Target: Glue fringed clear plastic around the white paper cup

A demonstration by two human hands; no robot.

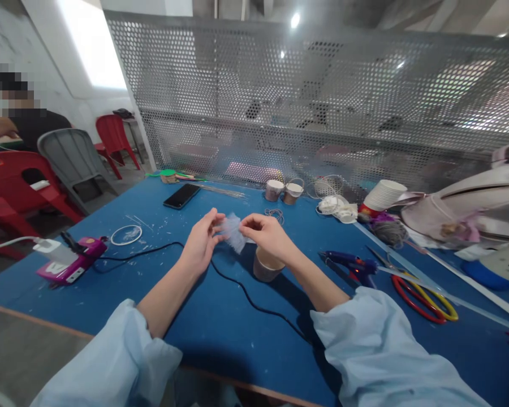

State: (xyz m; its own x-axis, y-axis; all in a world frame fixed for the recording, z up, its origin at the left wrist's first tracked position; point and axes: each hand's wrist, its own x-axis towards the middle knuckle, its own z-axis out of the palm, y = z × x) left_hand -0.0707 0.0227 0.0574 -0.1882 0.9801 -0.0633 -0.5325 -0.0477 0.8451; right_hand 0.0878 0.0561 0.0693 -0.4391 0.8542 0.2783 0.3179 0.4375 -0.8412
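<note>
A small piece of pale blue netting (234,233), gathered and frilly, is held up between my hands above the blue table (212,339). My right hand (265,234) pinches its right edge between thumb and forefinger. Around its left edge curve the fingers of my left hand (201,240), with gaps showing between them. Under my right hand stands a paper cup (266,268), its rim partly covered by the hand. Just behind that hand lies a small coil of grey cord (275,213).
A black cable (254,305) crosses the table from a purple power strip (74,265). Rightward lie a blue glue gun (352,265) and red-and-yellow scissors (426,299). Behind are a phone (181,196), two little buckets (274,191) and stacked cups (384,196). A person (34,121) sits far left.
</note>
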